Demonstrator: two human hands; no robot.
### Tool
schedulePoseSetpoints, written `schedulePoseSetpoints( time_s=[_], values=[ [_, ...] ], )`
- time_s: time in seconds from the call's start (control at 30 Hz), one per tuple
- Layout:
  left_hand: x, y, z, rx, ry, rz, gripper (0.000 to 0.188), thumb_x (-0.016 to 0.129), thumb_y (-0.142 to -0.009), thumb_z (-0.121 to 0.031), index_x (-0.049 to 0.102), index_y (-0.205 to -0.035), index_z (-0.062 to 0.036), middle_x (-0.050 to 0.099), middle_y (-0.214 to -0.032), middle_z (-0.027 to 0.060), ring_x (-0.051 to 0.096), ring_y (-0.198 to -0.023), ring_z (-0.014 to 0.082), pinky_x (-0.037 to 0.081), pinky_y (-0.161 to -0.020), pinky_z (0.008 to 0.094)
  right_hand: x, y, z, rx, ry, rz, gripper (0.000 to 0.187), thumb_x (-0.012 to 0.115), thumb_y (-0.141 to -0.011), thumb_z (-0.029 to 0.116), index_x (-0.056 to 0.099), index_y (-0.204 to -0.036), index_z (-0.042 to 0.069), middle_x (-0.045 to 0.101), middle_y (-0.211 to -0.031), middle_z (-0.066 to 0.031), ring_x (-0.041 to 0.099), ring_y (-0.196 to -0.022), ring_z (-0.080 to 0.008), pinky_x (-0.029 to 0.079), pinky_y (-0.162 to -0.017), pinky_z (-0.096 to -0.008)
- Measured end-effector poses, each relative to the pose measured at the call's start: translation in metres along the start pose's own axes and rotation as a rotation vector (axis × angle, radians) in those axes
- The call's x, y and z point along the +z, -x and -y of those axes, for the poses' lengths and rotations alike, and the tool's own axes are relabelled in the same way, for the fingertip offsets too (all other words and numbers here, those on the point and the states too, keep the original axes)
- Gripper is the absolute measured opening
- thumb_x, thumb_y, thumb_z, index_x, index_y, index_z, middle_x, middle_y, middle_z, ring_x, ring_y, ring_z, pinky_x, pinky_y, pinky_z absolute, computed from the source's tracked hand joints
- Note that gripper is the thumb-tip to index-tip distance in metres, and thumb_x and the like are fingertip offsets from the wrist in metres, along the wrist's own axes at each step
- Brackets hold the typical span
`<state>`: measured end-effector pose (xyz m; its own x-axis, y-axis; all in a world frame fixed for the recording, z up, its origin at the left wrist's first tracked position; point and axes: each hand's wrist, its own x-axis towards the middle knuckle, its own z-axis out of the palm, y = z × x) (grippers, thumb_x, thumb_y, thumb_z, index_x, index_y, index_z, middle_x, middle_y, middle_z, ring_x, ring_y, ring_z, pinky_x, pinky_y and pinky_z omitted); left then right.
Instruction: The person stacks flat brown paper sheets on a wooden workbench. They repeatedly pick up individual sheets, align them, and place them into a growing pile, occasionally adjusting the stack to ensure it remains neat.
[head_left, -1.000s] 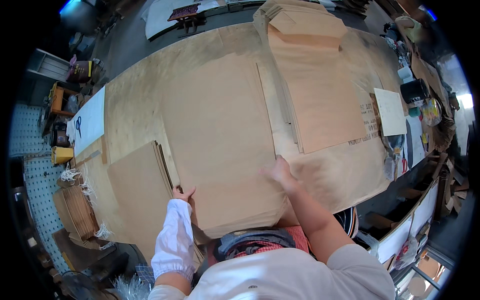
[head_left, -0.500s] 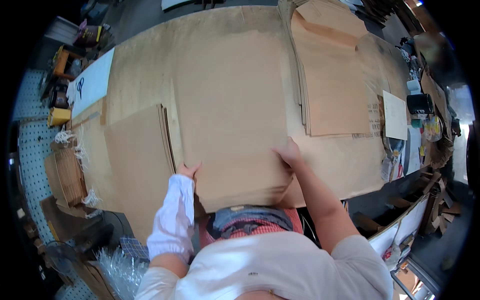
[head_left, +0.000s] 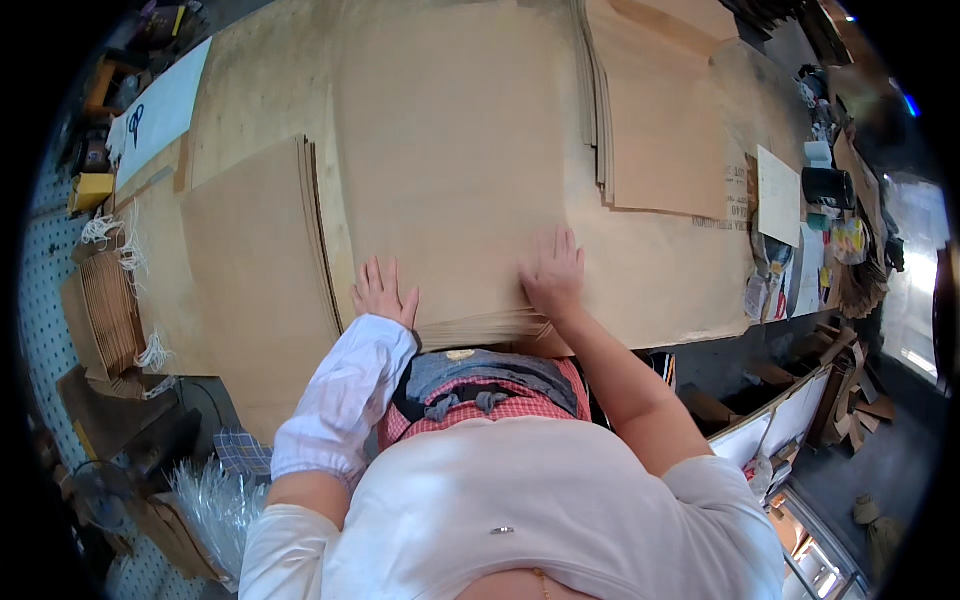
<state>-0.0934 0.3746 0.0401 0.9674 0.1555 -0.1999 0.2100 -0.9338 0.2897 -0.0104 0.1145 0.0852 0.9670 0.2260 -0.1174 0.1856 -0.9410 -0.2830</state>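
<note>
A stack of large brown kraft paper sheets (head_left: 455, 150) lies flat on the table in front of me. Its layered near edges show close to my waist; whether they are single sheets or flat bags I cannot tell. My left hand (head_left: 383, 292), below a white sleeve cover, rests palm down near the stack's near left corner, fingers spread. Toward the near right side, my right hand (head_left: 555, 272) lies flat on the top sheet, slightly blurred, its fingers stretched away from me. Neither hand grips anything.
Another brown paper stack (head_left: 250, 230) sits at left, overhanging the table's near edge. At the right lies a further paper stack (head_left: 660, 130). Beyond it are a white card (head_left: 778, 195) and a black cup (head_left: 828, 188). A folded brown bundle (head_left: 105, 310) and white string (head_left: 155, 350) are far left.
Both hands have let go of the stack's side edges and now lie flat on top, farther from my body. The view has shifted, so the table appears higher.
</note>
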Motion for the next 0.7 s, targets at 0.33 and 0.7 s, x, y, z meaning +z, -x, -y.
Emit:
schedulePoseSetpoints(
  time_s=[0.33,0.7],
  values=[
    [0.018,0.003,0.005,0.116,0.033,-0.059,0.075,0.058,-0.062,-0.030,0.027,-0.125,-0.0030,0.018,-0.130,0.0252,0.018,-0.118,0.0422,0.014,-0.093,0.0576,0.070,0.009,-0.034,-0.108,-0.317,-0.170,0.061,0.044,-0.070,0.020,0.029,-0.125,0.000,0.024,-0.131,-0.0209,0.020,-0.121,-0.0388,0.015,-0.099,-0.0491],
    [0.004,-0.002,0.011,0.104,0.006,-0.148,0.063,0.056,-0.069,-0.031,0.035,-0.121,-0.0032,0.026,-0.128,0.0234,0.024,-0.119,0.0357,0.020,-0.095,0.0517,0.047,0.012,-0.017,-0.313,-0.056,-0.077,0.051,0.046,-0.074,0.017,0.035,-0.121,0.000,0.033,-0.125,-0.0215,0.028,-0.118,-0.0370,0.022,-0.098,-0.0446]
  ],
)
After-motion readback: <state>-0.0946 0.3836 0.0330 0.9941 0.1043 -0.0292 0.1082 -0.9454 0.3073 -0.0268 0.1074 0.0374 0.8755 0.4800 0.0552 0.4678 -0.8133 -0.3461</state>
